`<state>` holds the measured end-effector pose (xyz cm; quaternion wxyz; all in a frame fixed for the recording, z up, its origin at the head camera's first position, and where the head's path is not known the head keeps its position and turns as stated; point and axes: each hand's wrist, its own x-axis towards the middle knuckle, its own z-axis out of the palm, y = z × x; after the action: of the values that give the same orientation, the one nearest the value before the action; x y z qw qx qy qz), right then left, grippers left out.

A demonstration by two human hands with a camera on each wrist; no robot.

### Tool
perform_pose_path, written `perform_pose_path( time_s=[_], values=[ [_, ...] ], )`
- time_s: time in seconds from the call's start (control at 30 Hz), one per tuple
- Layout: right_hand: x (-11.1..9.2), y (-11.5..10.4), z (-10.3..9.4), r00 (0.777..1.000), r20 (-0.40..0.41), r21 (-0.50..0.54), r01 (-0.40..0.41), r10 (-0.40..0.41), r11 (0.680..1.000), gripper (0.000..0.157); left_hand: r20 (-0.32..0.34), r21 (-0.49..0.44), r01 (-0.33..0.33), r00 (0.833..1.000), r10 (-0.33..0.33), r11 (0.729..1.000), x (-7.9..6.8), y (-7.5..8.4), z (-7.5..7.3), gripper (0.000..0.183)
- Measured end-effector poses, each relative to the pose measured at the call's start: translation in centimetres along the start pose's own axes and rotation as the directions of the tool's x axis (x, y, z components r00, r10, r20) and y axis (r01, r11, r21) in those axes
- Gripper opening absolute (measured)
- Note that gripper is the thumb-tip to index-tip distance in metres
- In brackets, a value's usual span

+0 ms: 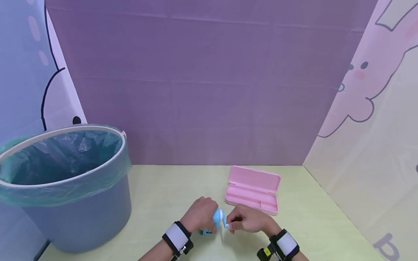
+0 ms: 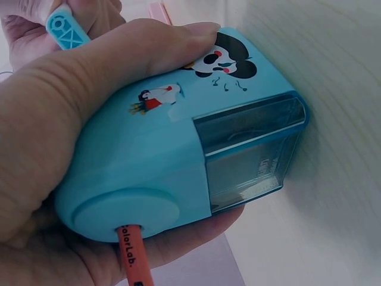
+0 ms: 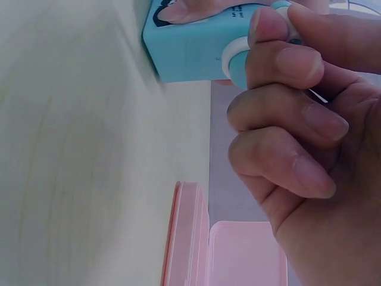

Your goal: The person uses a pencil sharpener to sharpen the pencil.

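Note:
My left hand (image 1: 202, 214) grips a light blue crank pencil sharpener (image 2: 161, 155) with cartoon prints, thumb over its top and fingers beneath. A red pencil (image 2: 134, 256) lettered "ColorLab." sticks out of the round hole at the end of the sharpener. The clear shavings drawer (image 2: 250, 155) is shut in the body. On the opposite side my right hand (image 1: 246, 219) pinches the knob of the crank handle (image 1: 224, 220) between thumb and index finger, its other fingers curled in. The pencil is hidden in the head view.
An open pink pencil case (image 1: 253, 188) lies on the pale table (image 1: 163, 188) just beyond the right hand. To the left stands a large blue-grey bin (image 1: 81, 217) with a green liner. A purple backdrop (image 1: 209, 90) rises behind the table.

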<state>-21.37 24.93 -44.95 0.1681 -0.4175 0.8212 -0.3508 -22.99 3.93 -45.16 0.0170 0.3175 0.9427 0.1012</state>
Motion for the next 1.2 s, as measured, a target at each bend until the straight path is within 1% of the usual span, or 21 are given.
perform_pose_path(
  time_s=[0.13, 0.27, 0.5, 0.67, 0.83, 1.0, 1.07, 1.2],
  values=[
    [0.0, 0.0, -0.1, 1.000, -0.014, 0.028, -0.013, 0.013, 1.000, 0.021, 0.003, -0.005, 0.000, 1.000, 0.000, 1.000, -0.1, 0.0, 0.0, 0.039],
    [0.0, -0.1, -0.4, 0.999, -0.043, 0.036, 0.001, 0.001, 0.999, 0.021, 0.004, -0.006, 0.008, 1.000, -0.008, 1.000, -0.1, 0.0, -0.2, 0.039],
    [0.6, -0.3, -1.5, 0.990, -0.137, 0.009, 0.019, -0.017, 1.000, 0.025, 0.000, 0.000, 0.005, 1.000, -0.005, 1.000, 0.0, -0.1, -0.3, 0.039],
    [0.9, 0.0, -1.8, 0.988, -0.154, 0.009, 0.030, -0.028, 1.000, 0.023, 0.002, -0.001, 0.000, 1.000, 0.000, 1.000, -0.1, 0.0, -0.2, 0.040],
    [1.2, 0.6, -1.8, 0.980, -0.199, 0.016, 0.005, -0.002, 1.000, 0.022, 0.001, 0.011, -0.007, 1.000, 0.007, 1.000, -0.2, 0.0, -0.2, 0.041],
    [1.6, 0.8, -1.9, 0.969, -0.242, 0.009, -0.054, 0.055, 0.998, 0.021, -0.004, 0.023, -0.022, 1.000, 0.022, 0.999, -0.1, -0.1, -0.2, 0.041],
    [1.7, 1.0, -1.9, 0.965, -0.256, 0.002, -0.067, 0.066, 0.998, 0.021, -0.009, 0.029, -0.031, 0.999, 0.031, 0.999, -0.2, -0.1, -0.2, 0.041],
    [1.8, 1.4, -1.8, 0.957, -0.284, -0.028, -0.066, 0.055, 0.997, 0.020, -0.018, 0.040, -0.041, 0.999, 0.042, 0.998, -0.2, 0.0, -0.3, 0.041]
  ],
)
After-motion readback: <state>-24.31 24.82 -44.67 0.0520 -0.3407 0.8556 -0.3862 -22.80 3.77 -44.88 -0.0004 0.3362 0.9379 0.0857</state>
